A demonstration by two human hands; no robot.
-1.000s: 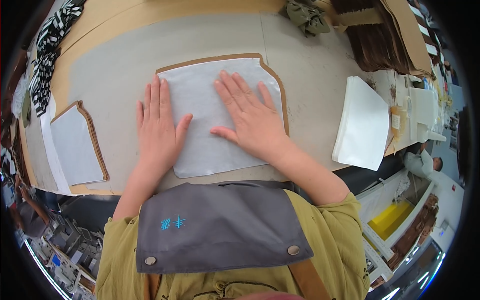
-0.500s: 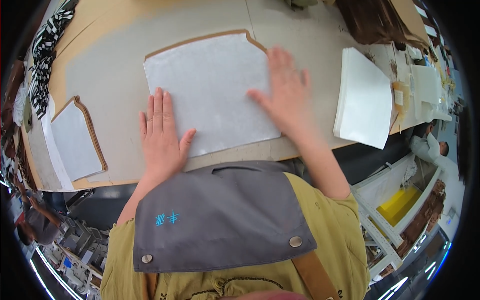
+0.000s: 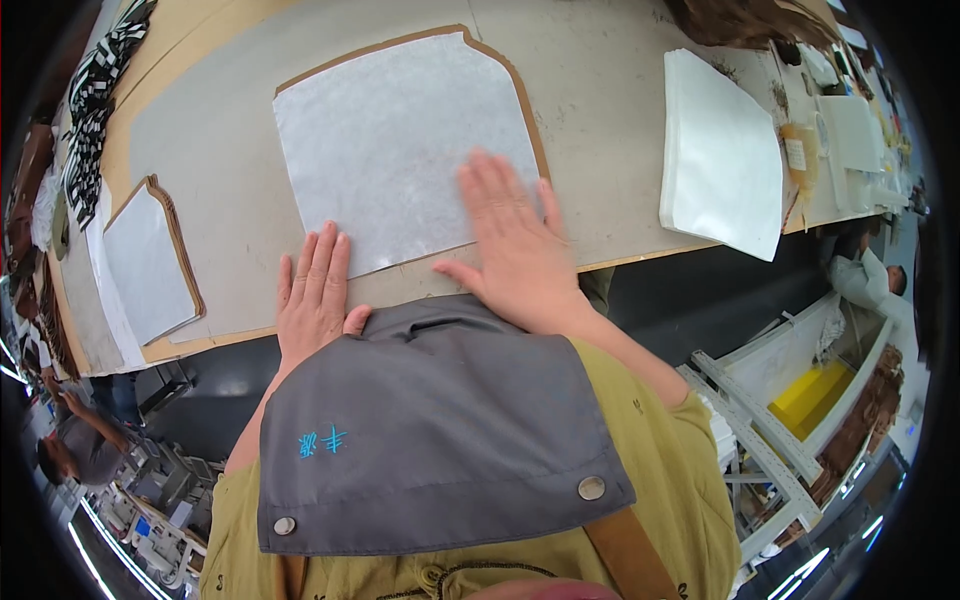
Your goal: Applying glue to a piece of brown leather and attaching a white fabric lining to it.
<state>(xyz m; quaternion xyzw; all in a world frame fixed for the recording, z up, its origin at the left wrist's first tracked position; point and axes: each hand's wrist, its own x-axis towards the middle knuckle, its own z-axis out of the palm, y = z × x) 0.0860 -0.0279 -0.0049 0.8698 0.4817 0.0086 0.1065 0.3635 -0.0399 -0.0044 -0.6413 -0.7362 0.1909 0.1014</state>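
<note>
A large white sheet [image 3: 390, 130] lies flat on a brown panel [image 3: 528, 110], whose edge shows along the top and right. My left hand [image 3: 313, 290] rests at the sheet's lower left corner, fingers stretched out and touching it. Spread over the lower right part of the sheet is my right hand [image 3: 510, 230], its fingertips a little blurred. Neither hand grips anything.
On the right lies a stack of white shaped sheets [image 3: 720, 150], overhanging the table edge. A smaller stack of brown-edged white pieces [image 3: 150, 265] sits at left, near striped fabric [image 3: 95, 110]. Brown material [image 3: 745, 22] lies at the far right; a metal-framed cart [image 3: 770, 400] stands below.
My right hand has slid down and to the left across the sheet, from its right edge to its lower part. My left hand has stayed by the lower left corner. The view has shifted slightly.
</note>
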